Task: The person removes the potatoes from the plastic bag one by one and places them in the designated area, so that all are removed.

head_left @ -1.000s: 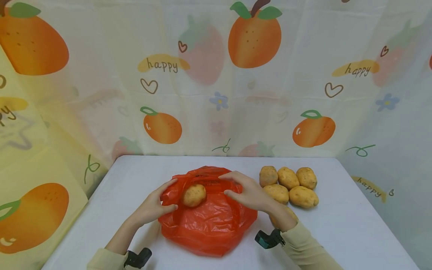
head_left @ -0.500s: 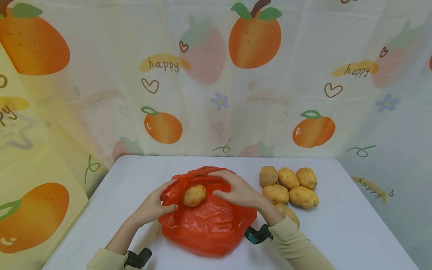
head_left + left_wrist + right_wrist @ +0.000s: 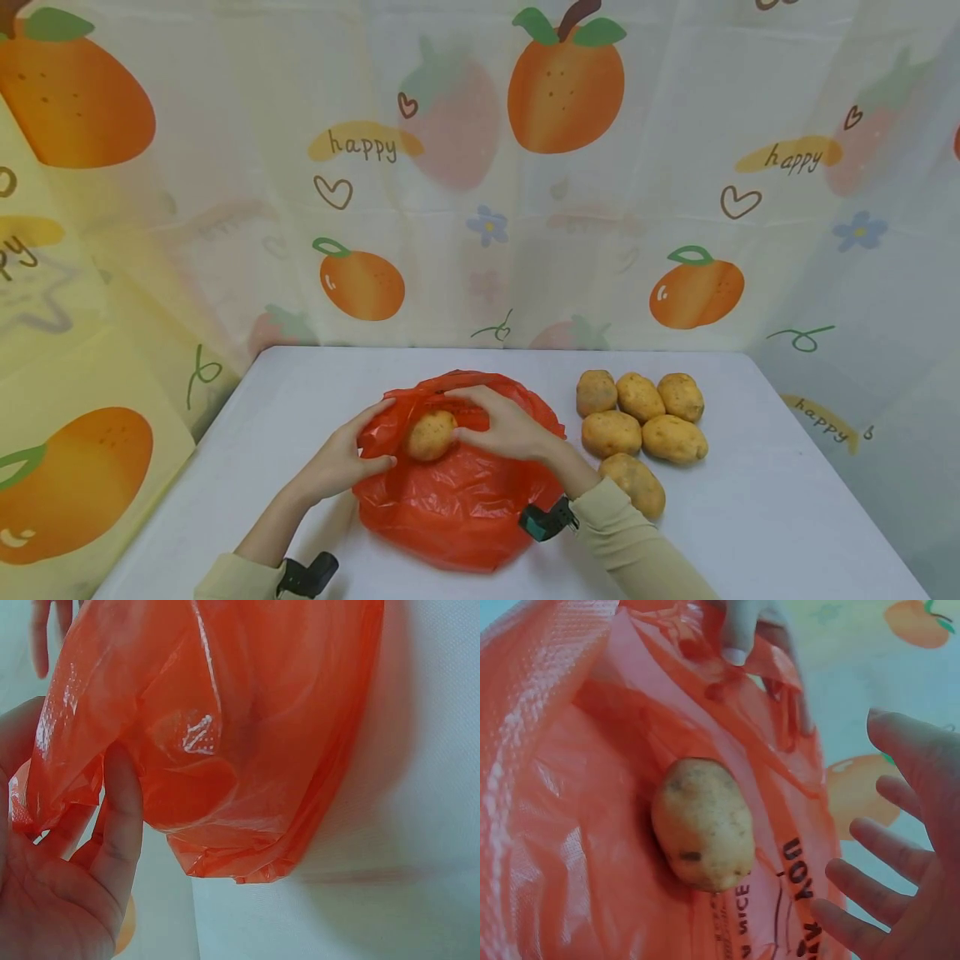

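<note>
A red plastic bag (image 3: 465, 521) lies with its mouth spread on the white table. One potato (image 3: 429, 436) sits in the bag's mouth; the right wrist view shows its dark spot. My left hand (image 3: 347, 457) holds the left edge of the bag, the thin film between thumb and fingers (image 3: 120, 817). Over the bag, my right hand (image 3: 506, 425) reaches in from the right with spread fingers, thumb tip right at the potato in the head view. In the right wrist view, this right hand (image 3: 904, 859) has nothing between its fingers.
Several potatoes (image 3: 675, 438) lie grouped on the table (image 3: 765, 517) to the right of the bag, the nearest potato (image 3: 633, 485) close to the right forearm. A fruit-patterned curtain (image 3: 450, 283) hangs behind the table. Dark wrist cameras (image 3: 307, 575) sit on both wrists.
My right hand has moved left across the bag, toward the potato in its mouth. The left hand, the bag and the potatoes have stayed in place.
</note>
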